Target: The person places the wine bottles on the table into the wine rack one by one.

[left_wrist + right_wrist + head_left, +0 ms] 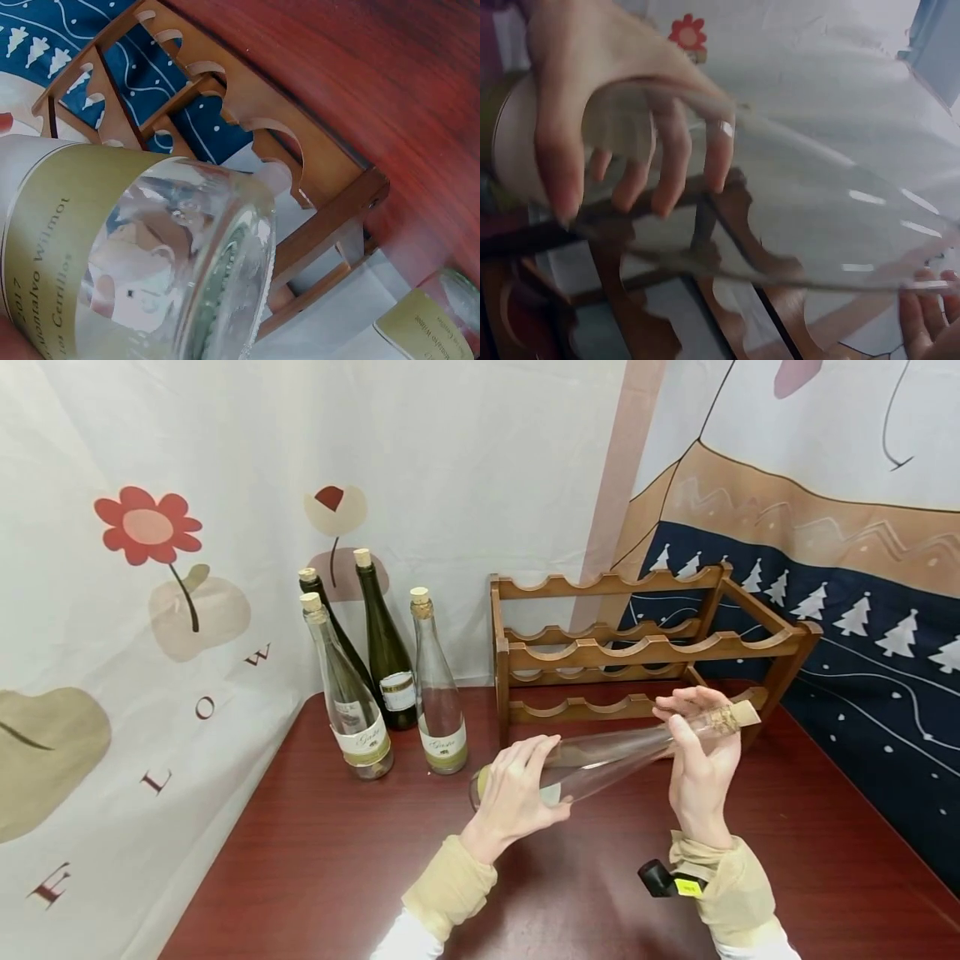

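A clear glass bottle (pixel 607 758) with a cork (pixel 745 714) is held lengthwise over the table, its corked neck up and to the right. My left hand (pixel 517 785) grips its body near the base, fingers over the top and thumb on the near side. At the neck, my right hand (pixel 702 772) holds the glass between thumb and fingers, just below the cork. The left wrist view shows the bottle's thick base and its green-and-white label (pixel 45 247) up close. Through the glass in the right wrist view, the left hand's fingers (pixel 676 154) show.
Behind the bottle stands a wooden wine rack (pixel 645 652) with scalloped rails. To its left are two clear corked bottles (pixel 442 727) (pixel 358 727) and two dark green ones (pixel 385 635) (pixel 330 602). A printed cloth (pixel 480 485) hangs behind the red-brown table (pixel 300 860).
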A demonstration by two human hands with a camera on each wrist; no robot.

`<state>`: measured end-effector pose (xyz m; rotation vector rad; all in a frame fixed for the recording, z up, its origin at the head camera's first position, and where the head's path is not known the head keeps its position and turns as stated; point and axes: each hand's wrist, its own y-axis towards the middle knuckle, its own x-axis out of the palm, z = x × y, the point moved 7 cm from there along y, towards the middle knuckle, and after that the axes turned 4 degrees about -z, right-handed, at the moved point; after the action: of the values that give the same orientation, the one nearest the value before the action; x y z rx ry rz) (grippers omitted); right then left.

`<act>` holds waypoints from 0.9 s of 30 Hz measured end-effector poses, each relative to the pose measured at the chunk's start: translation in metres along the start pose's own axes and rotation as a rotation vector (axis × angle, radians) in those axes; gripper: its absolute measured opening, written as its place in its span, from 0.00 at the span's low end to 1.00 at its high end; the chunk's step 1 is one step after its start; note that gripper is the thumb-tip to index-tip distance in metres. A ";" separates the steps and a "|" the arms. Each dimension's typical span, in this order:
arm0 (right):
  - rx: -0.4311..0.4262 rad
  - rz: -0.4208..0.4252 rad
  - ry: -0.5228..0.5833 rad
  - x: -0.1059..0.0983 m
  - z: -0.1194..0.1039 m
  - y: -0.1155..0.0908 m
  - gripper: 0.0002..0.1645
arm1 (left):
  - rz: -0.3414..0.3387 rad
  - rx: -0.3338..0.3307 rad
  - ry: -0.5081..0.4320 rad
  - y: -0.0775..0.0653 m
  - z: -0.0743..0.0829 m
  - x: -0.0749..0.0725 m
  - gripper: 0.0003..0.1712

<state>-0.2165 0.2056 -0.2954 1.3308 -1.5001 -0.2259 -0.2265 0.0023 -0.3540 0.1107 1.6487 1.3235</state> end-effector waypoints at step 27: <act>-0.441 -0.910 -1.759 0.008 -0.007 -0.006 0.51 | -0.143 0.007 0.253 -0.002 -0.008 0.000 0.49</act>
<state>-0.2060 0.2003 -0.2918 1.2427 -1.6780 -2.6469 -0.2316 -0.0039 -0.3560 -0.1748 1.8364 1.2621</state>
